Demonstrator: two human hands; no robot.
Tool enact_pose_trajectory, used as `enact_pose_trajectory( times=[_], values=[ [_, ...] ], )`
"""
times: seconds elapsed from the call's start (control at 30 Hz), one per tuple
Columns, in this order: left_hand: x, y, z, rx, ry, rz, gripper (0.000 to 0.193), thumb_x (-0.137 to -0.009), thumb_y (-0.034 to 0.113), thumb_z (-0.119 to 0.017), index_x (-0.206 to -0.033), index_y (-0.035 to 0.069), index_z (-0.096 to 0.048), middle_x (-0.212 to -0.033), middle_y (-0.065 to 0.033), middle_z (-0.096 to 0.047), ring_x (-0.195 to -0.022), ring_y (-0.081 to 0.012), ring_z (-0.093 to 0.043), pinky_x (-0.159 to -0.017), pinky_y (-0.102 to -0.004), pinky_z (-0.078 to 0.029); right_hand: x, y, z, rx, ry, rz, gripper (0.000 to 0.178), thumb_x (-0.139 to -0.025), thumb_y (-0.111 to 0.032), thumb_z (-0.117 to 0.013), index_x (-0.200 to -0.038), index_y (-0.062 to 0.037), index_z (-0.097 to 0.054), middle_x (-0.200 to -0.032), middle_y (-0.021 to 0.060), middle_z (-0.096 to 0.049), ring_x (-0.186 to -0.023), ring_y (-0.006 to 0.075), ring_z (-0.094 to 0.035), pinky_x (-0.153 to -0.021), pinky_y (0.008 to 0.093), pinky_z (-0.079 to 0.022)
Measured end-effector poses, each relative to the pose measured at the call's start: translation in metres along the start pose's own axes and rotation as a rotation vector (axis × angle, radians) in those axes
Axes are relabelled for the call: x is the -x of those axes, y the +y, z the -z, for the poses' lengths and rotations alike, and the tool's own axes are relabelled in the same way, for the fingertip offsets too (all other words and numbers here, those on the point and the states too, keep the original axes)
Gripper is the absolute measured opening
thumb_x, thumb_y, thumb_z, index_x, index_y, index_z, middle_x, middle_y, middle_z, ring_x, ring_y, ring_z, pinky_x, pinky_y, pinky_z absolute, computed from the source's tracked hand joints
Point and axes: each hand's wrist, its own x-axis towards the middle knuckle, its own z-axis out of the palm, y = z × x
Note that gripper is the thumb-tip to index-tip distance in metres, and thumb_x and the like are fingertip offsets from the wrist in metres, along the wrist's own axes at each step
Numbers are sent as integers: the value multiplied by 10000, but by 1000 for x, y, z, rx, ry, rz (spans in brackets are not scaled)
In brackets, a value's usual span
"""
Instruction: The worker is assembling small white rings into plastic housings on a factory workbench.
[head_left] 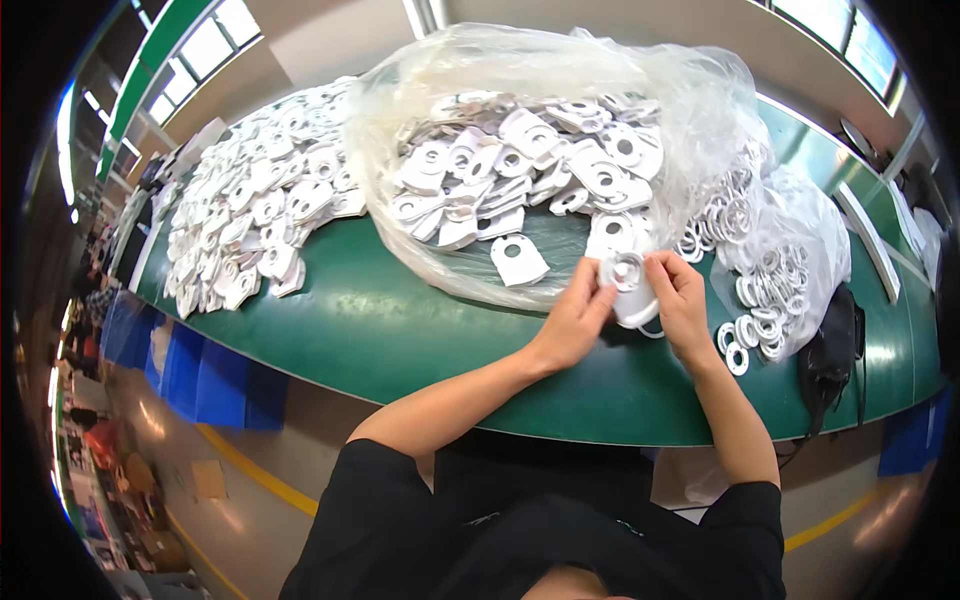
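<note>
Head view: the left hand and right hand pinch a white, rounded, plastic-looking plate from opposite sides, above the glossy green table. This piece appears unfinished. Left to handle, seemingly, are loose white holed plates in the far clear plastic bag and flat white rings at right; the left-hand white heap's status is unclear.

A green table stands across the scene. Behind it, at the far side, there is a beige wall, with one bright window on the far left and another window on the far right. The grey floor carries yellow lines, and long lamps shine at left.
</note>
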Motion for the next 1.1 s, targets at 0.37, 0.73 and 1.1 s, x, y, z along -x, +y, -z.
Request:
enact_pose_trajectory(
  times=[0.37,0.73,1.1],
  values=[
    [-8,1,14,-61,-200,-46,344,-983,345,-410,-885,50,-556,-704,-7,-533,-602,-87,-492,-574,-234,-421,-3,-2,7,237,-197,200,153,-931,-105,-527,-881,27,-588,-735,26,-583,-698,77,-507,-635,233,-415],
    [-11,-21,13,-319,43,-137,364,-891,266,-446,-682,-5,-567,-609,-88,-579,-571,-159,-572,-512,-315,-447,4,4,-4,378,-222,279,188,-942,-156,-518,-880,19,-553,-726,90,-568,-670,145,-514,-636,282,-417],
    [7,2,-15,-618,-87,-199,597,-879,427,-589,-1186,-25,-347,-807,-218,-589,-701,-364,-578,-655,-415,-454,0,16,-7,-311,36,-98,197,-903,-205,-638,-965,-44,-544,-878,19,-566,-790,74,-516,-675,240,-431]
  ],
)
